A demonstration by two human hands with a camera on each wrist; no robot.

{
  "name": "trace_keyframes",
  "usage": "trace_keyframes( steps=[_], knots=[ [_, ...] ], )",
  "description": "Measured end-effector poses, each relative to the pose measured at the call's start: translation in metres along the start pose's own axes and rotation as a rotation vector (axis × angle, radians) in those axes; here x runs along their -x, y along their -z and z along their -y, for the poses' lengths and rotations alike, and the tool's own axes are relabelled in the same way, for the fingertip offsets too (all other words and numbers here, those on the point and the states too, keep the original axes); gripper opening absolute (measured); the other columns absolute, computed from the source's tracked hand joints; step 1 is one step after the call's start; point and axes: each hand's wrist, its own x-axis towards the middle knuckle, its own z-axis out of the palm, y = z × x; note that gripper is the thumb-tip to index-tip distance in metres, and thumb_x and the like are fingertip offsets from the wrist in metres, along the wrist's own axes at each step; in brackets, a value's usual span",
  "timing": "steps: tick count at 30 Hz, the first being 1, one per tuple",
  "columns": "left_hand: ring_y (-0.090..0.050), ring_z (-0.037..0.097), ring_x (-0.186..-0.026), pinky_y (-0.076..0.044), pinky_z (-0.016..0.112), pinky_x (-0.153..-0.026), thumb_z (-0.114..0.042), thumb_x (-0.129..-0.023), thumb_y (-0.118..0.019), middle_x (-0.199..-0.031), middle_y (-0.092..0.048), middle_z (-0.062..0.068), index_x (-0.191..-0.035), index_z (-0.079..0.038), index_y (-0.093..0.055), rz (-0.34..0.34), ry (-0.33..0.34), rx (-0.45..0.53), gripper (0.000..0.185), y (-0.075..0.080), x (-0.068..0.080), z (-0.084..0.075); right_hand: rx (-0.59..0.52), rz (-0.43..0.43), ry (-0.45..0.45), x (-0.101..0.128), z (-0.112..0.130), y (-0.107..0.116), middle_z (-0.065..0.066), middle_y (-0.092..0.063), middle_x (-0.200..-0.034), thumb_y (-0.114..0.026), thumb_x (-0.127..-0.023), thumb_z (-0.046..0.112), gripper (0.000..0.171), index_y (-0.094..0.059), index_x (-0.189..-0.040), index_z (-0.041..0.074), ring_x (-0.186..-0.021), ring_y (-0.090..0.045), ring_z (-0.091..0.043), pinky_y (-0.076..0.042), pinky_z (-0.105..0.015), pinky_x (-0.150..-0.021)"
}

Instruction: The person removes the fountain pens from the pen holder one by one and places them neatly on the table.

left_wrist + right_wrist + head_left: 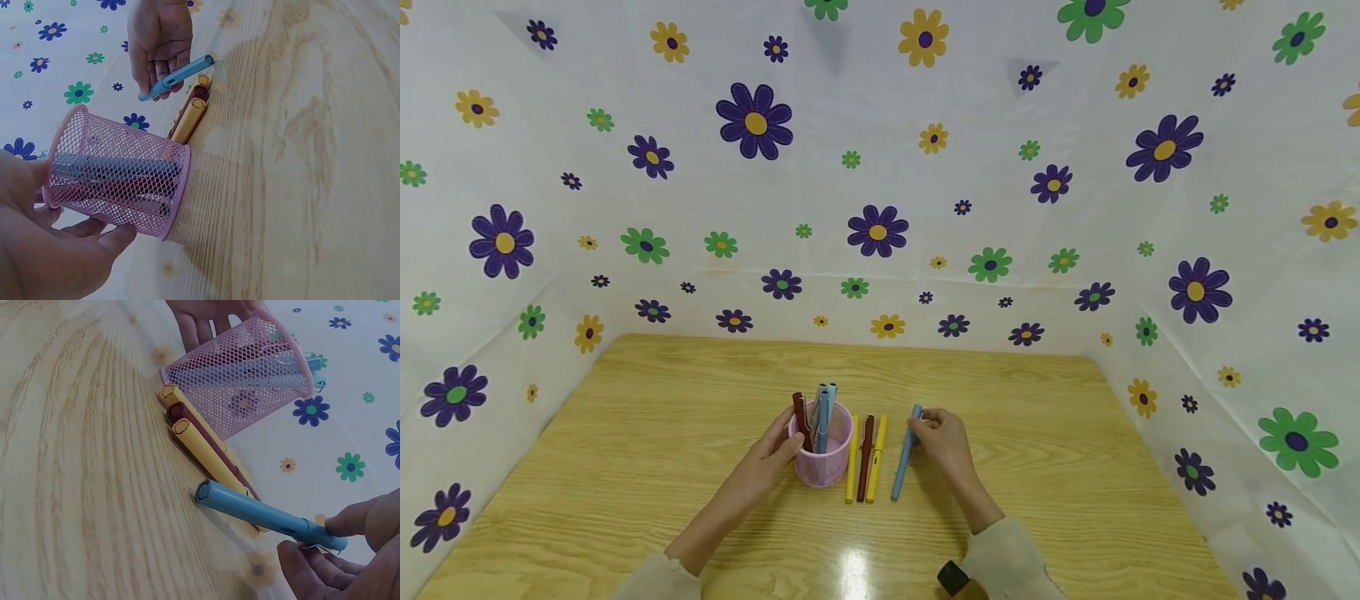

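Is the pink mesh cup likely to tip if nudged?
Probably. The pink mesh cup looks light, and tall pens stand above its rim, raising its balance. The left hand holding its side likely steadies it.

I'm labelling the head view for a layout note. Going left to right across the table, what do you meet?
Left hand → pink mesh cup → yellow pen → dark red pen → second yellow pen → blue pen → right hand.
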Motion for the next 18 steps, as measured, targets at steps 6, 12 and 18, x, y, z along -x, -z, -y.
trace_keyframes(
  steps=[6, 12, 18],
  knots=[
    [-0.022, 0.039, -0.153, -0.026, 0.057, -0.122, -0.037, -0.111, -0.048, -0.168, -0.022, 0.021, -0.167, -0.017, -0.020, 0.000, -0.002, -0.004, 0.065, 0.0003, 0.0004, 0.0000, 0.007, 0.003, -0.018, 0.0011, -0.0017, -0.0024, -0.016, -0.069, -0.087, -0.066, -0.098, 0.007, 0.033, -0.061, -0.121, -0.016, -0.068, -0.068, -0.021, -0.063, -0.033, -0.062],
    [-0.023, 0.038, -0.153, -0.027, 0.056, -0.122, -0.036, -0.111, -0.048, -0.167, -0.023, 0.021, -0.166, -0.016, -0.020, 0.001, -0.009, -0.001, 0.065, 0.0000, -0.0004, 0.0004, 0.006, 0.016, 0.001, 0.0027, -0.0051, -0.0052, -0.019, -0.071, -0.090, -0.065, -0.098, 0.006, 0.035, -0.059, -0.123, -0.018, -0.068, -0.070, -0.019, -0.063, -0.033, -0.062],
    [-0.023, 0.038, -0.153, -0.027, 0.056, -0.122, -0.034, -0.111, -0.048, -0.167, -0.023, 0.021, -0.166, -0.015, -0.020, 0.000, -0.011, -0.001, 0.064, -0.0002, -0.0005, 0.0005, -0.010, 0.019, 0.005, 0.0048, -0.0052, -0.0078, -0.023, -0.072, -0.094, -0.066, -0.098, 0.006, 0.037, -0.058, -0.124, -0.019, -0.069, -0.071, -0.023, -0.064, -0.035, -0.062]
  ],
)
